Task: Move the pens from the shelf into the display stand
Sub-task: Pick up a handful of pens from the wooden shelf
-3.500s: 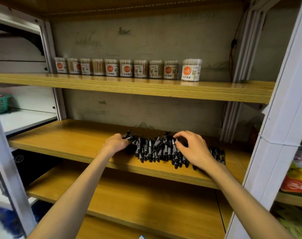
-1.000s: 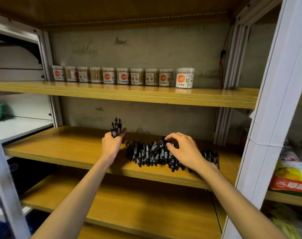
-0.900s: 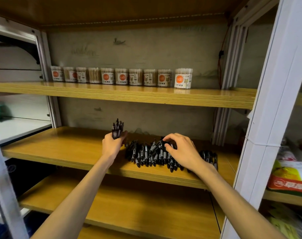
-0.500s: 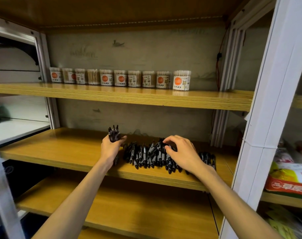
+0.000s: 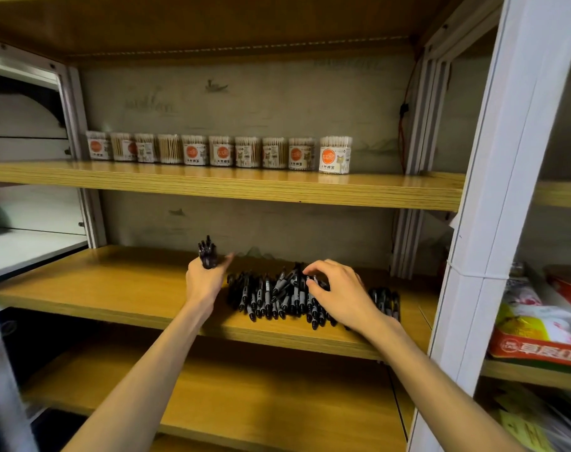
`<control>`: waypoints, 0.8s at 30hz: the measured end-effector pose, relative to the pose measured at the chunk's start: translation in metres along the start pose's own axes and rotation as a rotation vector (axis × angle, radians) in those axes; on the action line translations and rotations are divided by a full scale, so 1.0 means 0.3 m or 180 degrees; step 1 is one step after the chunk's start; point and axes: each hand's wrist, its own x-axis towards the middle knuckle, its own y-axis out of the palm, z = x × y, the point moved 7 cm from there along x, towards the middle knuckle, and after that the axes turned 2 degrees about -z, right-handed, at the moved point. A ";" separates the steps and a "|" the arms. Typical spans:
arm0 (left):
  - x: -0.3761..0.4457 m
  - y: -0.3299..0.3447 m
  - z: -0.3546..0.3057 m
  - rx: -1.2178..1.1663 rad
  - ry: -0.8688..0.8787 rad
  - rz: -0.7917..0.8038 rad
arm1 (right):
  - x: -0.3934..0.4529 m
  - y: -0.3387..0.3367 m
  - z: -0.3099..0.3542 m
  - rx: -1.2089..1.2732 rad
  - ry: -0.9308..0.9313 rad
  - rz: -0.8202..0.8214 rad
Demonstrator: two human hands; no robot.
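Note:
A heap of black pens (image 5: 271, 296) lies on the middle wooden shelf (image 5: 114, 288), with a few more pens (image 5: 387, 301) to the right of my right wrist. My left hand (image 5: 204, 280) grips an upright bundle of pens (image 5: 207, 255) just left of the heap, its forefinger stretched out toward the heap. My right hand (image 5: 338, 293) rests on the heap's right part with curled fingers, and its fingertips pinch a pen (image 5: 312, 278) at the top. No display stand is in view.
A row of cotton swab jars (image 5: 222, 153) stands on the upper shelf (image 5: 277, 190). A white upright post (image 5: 506, 190) rises at the right, with packaged goods (image 5: 545, 321) beyond it. A bare lower shelf (image 5: 261, 396) runs beneath.
My left hand lifted a bundle of pens out of the heap and holds it upright. My right hand stayed on the heap, its fingers working at the top pens.

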 end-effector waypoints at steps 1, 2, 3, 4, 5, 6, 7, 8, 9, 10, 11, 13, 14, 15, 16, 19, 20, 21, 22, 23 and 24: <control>0.002 0.000 0.002 0.0068 -0.0006 0.0036 | -0.003 -0.002 0.000 -0.0001 0.0008 -0.0003; 0.005 -0.001 0.002 0.0130 -0.0007 0.0072 | -0.005 -0.004 0.000 -0.0008 0.0013 0.0000; 0.009 -0.001 0.000 0.0166 -0.0007 0.0104 | -0.008 -0.006 0.000 -0.0020 0.0010 0.0005; 0.013 0.000 0.000 0.0182 -0.0004 0.0126 | -0.011 -0.006 0.001 -0.0029 0.0003 0.0008; 0.014 0.000 0.001 0.0203 0.0001 0.0138 | -0.013 -0.007 0.003 -0.0034 -0.0009 0.0009; 0.013 0.000 0.002 0.0245 0.0009 0.0145 | -0.016 -0.008 0.005 -0.0034 -0.0024 0.0009; 0.010 0.002 0.003 0.0301 0.0014 0.0160 | -0.017 -0.009 0.007 -0.0032 -0.0035 0.0007; 0.006 0.005 0.005 0.0348 0.0008 0.0191 | -0.018 -0.010 0.009 -0.0031 -0.0038 0.0011; 0.002 0.009 0.008 0.0366 -0.0005 0.0234 | -0.021 -0.009 0.011 -0.0038 -0.0037 0.0022; 0.000 0.012 0.010 0.0369 -0.0023 0.0277 | -0.022 -0.009 0.014 -0.0051 -0.0030 0.0033; 0.000 0.012 0.014 0.0369 -0.0056 0.0312 | -0.025 -0.008 0.017 -0.0065 -0.0023 0.0042; 0.003 0.005 0.024 0.0353 -0.0189 0.0359 | -0.030 -0.009 0.026 -0.0062 -0.0022 0.0047; 0.002 0.000 0.031 0.0351 -0.0254 0.0376 | -0.033 -0.010 0.031 -0.0057 -0.0031 0.0043; -0.001 -0.009 0.035 0.0366 -0.0280 0.0371 | -0.037 -0.012 0.038 -0.0060 -0.0043 0.0040; -0.005 -0.018 0.033 0.0391 -0.0271 0.0332 | -0.040 -0.015 0.045 -0.0070 -0.0052 0.0034; -0.026 -0.049 0.014 0.0366 -0.0205 0.0155 | -0.053 -0.027 0.064 -0.0076 -0.0060 0.0020; -0.038 -0.056 0.000 0.0399 -0.0158 0.0130 | -0.056 -0.033 0.070 -0.0062 -0.0068 0.0008; -0.052 -0.061 -0.019 0.0495 -0.0081 0.0135 | -0.060 -0.037 0.076 -0.0040 -0.0082 -0.0005; -0.069 -0.066 -0.041 0.0614 0.0005 0.0159 | -0.064 -0.042 0.082 -0.0011 -0.0100 -0.0015; -0.087 -0.069 -0.063 0.0719 0.0082 0.0189 | -0.068 -0.045 0.090 0.0023 -0.0122 -0.0022; -0.107 -0.071 -0.086 0.0803 0.0137 0.0235 | -0.073 -0.047 0.098 0.0064 -0.0147 -0.0026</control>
